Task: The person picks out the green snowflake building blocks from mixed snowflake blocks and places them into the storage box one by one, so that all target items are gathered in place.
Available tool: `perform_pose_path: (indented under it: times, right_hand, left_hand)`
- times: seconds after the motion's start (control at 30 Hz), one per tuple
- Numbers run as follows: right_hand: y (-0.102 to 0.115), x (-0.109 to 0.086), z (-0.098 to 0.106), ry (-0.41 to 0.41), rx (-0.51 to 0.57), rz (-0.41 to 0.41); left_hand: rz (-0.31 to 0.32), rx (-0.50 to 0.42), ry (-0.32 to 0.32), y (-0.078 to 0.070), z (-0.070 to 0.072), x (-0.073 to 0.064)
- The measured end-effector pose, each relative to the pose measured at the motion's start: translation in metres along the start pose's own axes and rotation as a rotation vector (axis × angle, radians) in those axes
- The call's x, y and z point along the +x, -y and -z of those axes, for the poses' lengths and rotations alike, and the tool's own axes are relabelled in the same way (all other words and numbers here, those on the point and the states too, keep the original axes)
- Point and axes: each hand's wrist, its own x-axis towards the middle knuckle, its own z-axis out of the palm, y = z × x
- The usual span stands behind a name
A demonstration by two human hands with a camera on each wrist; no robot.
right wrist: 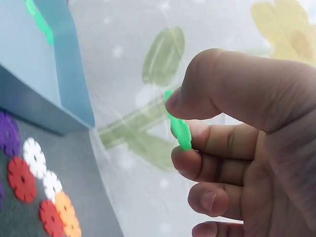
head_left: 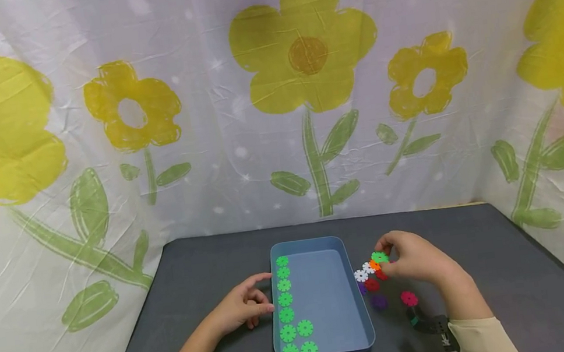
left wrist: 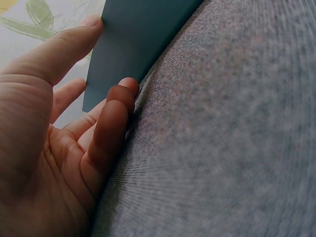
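My right hand point(head_left: 412, 255) pinches a green notched plastic disc point(right wrist: 179, 126) between thumb and fingers, above the loose discs right of the tray. In the right wrist view the disc is seen nearly edge-on. At the left wall of the blue-grey tray point(head_left: 322, 244) is my left hand point(head_left: 241, 305), thumb and a finger extended to the rim, the other fingers loosely bent. Along the tray's left side runs a column of green discs point(head_left: 285, 299), with two more green discs point(head_left: 305, 328) beside its near end.
Right of the tray lie loose discs: white point(head_left: 360, 275), red point(head_left: 372, 285), orange point(right wrist: 67, 213) and purple point(head_left: 379, 302). A pinkish-red disc point(head_left: 409, 299) lies apart, nearer the right wrist. The dark table point(head_left: 208, 261) meets a flower-printed curtain point(head_left: 228, 165) behind.
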Motion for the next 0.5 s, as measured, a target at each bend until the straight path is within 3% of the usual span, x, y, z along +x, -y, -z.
perform_pose_path:
  times: [0.5]
  right_hand:
    - [0.048, 0.015, -0.021, 0.045, -0.061, 0.184]
  left_hand:
    - [-0.005, 0.004, -0.003, 0.003, 0.001, 0.001]
